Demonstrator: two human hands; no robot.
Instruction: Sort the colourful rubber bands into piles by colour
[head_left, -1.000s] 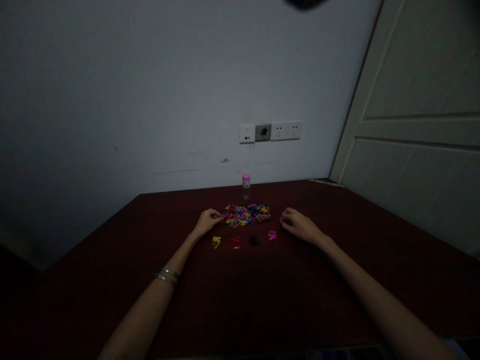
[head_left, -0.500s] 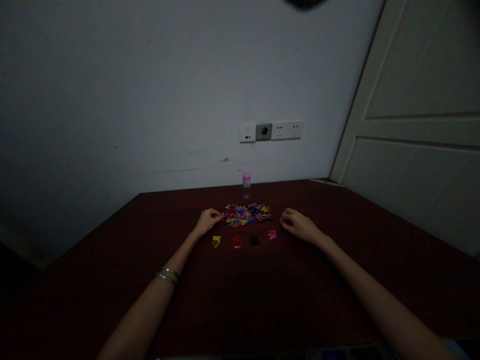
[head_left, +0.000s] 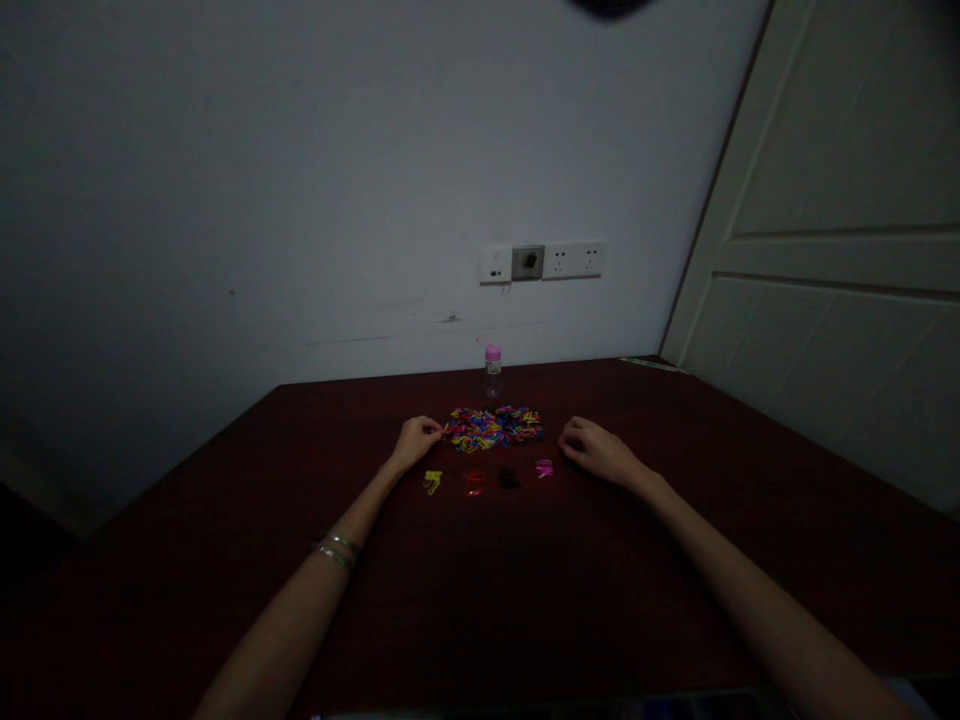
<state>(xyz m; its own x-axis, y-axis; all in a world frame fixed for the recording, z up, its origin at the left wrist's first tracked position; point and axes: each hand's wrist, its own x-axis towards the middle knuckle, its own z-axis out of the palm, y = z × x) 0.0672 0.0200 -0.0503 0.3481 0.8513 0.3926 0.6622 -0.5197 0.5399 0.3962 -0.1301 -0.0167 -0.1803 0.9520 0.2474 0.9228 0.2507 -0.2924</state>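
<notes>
A heap of small multicoloured pieces, which look like paper clips [head_left: 491, 428], lies in the middle of the table. At its left edge is my left hand [head_left: 418, 440], thumb and forefinger pinched together by a few red and yellow pieces; what is between the fingertips is too small to tell. My right hand [head_left: 598, 450] rests on the table just right of the heap, apart from it, fingers curled in and their inside hidden. In front of the heap, sorted by colour, lie yellow pieces [head_left: 433, 481], red pieces [head_left: 474, 479], dark pieces [head_left: 508, 478] and pink pieces [head_left: 544, 468].
Behind the heap stands a clear bottle with a pink cap [head_left: 493, 370]. The dark red table [head_left: 480, 590] meets a pale wall with a row of sockets [head_left: 559, 261]. A panelled white door [head_left: 832, 330] rises on the right. A thin strip [head_left: 652, 366] lies at the back right.
</notes>
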